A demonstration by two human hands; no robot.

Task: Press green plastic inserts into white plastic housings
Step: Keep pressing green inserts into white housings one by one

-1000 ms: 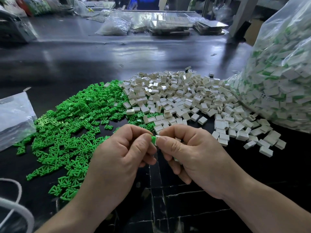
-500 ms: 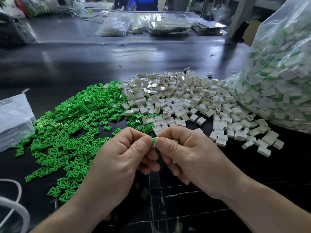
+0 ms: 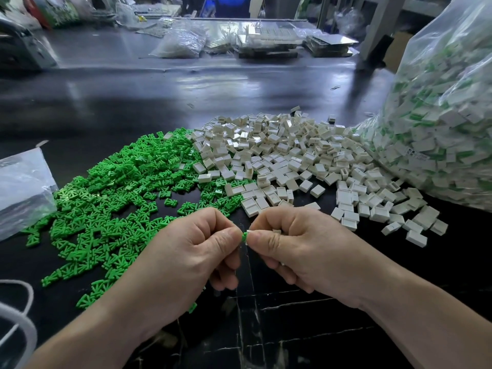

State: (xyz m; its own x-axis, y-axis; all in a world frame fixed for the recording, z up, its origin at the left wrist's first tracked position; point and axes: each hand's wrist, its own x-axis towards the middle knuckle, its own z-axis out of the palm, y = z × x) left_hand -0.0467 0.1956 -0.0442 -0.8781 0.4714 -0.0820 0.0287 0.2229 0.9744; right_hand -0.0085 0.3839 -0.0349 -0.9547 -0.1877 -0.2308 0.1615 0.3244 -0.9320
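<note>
My left hand (image 3: 183, 259) pinches a small green insert (image 3: 243, 234) between thumb and forefinger. My right hand (image 3: 300, 251) pinches a white housing (image 3: 249, 233) right against it; the two parts touch, mostly hidden by my fingertips. More white housings (image 3: 277, 231) sit tucked in my right palm. A wide pile of green inserts (image 3: 119, 187) lies on the dark table to the left. A pile of white housings (image 3: 292, 161) spreads beyond my hands, centre to right.
A large clear bag (image 3: 439, 123) of assembled white-and-green parts stands at the right. A smaller clear bag (image 3: 21, 187) lies at the left edge, a white cord (image 3: 24, 310) below it. Bags and trays (image 3: 266, 43) line the far table edge.
Both hands stay together at the same spot. The green insert and white housing remain pinched against each other, with only slight shifting of the fingertips.
</note>
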